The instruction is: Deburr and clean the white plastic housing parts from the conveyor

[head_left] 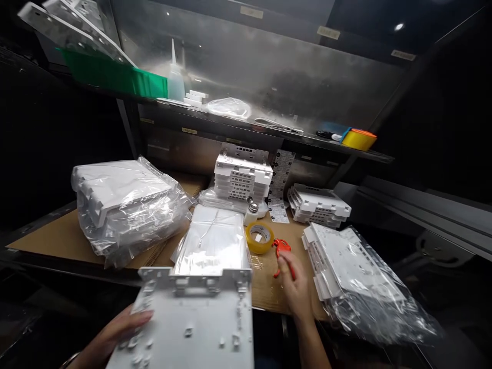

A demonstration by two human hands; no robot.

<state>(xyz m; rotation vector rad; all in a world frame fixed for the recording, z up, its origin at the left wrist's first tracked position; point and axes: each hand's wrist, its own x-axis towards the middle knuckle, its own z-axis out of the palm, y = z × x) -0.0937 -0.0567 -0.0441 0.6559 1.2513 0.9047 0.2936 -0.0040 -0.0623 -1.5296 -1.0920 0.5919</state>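
My left hand [121, 330] grips the left edge of a white molded plastic panel [200, 323], thumb on its face. The panel is tilted up close to me, with small clips and posts on it, and its lower end is cut off by the frame. Over the cardboard, my right hand [294, 287] has its fingers closed on a small red-handled tool [283, 247], whose kind I cannot make out. Beside that tool lies a roll of yellowish clear tape [260, 238]. Behind the panel is a pile of clear plastic bags [215, 241].
Bagged white parts sit at left [123, 200] and right [357, 266]. Stacked white panels [244, 177] stand at the back, with another stack [319, 202] to the right. A small metal-topped bottle [251, 212] is near the tape. A shelf above holds a green bin [115, 77] and a yellow tape measure [358, 139].
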